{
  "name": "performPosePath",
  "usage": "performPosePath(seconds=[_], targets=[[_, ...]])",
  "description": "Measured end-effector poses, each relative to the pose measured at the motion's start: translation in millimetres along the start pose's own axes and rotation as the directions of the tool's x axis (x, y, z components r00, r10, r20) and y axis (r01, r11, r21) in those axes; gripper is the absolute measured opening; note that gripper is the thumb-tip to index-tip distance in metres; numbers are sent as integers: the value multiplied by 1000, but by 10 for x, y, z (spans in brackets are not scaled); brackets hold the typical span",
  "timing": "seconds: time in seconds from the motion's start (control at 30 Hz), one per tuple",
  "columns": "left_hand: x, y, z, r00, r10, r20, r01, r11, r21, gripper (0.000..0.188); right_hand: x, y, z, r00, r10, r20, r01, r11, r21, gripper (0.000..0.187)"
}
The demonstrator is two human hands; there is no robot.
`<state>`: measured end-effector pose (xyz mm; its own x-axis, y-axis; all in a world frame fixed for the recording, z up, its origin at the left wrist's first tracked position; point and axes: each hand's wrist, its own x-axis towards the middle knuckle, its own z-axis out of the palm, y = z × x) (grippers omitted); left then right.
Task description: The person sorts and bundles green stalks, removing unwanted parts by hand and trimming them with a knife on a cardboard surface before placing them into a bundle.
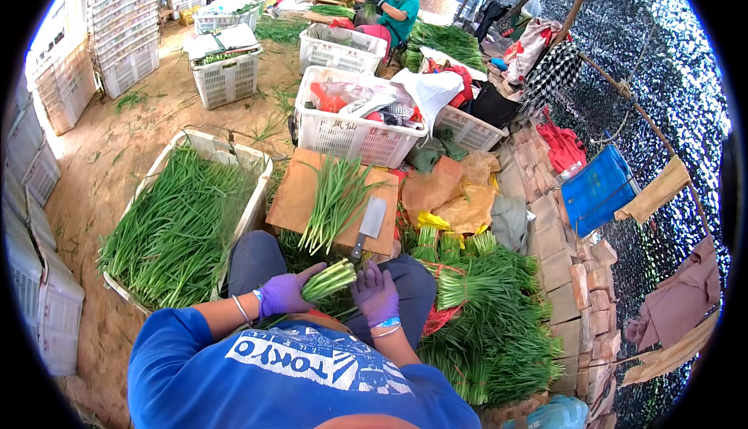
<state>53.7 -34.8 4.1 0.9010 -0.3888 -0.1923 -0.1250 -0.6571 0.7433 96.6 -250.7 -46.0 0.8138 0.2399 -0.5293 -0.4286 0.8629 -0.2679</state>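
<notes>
My left hand [284, 295], in a purple glove, is closed around a bunch of garlic chives [329, 280] over my lap. The bunch's pale stalk ends point right. My gloved right hand [377, 293] is beside those ends, fingers extended and apart; whether it touches them is unclear. In front of my knees is a brown cutting board [290, 189]. Loose garlic chives [336, 199] lie across it, with a cleaver [372, 218] to their right, its dark handle toward me.
A white crate [266, 187] of loose chives stands left; tied bundles [487, 312] are heaped right, beside stacked bricks [559, 269]. Beyond the board is a crate of bags [343, 134]. Stacked crates [125, 31] line the left. Another person [397, 16] sits at the back, handling greens.
</notes>
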Motion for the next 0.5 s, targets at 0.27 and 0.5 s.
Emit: performPosePath(seconds=[0.27,0.5], targets=[[25,59,-304,994,-54,-97,37,985,-168,80,-76,38,-57,972,230,49,-214,950,-229,48],[37,-38,-417,943,-16,-331,-65,971,-232,77,-237,196,148,978,201,-52,-206,916,-345,53]])
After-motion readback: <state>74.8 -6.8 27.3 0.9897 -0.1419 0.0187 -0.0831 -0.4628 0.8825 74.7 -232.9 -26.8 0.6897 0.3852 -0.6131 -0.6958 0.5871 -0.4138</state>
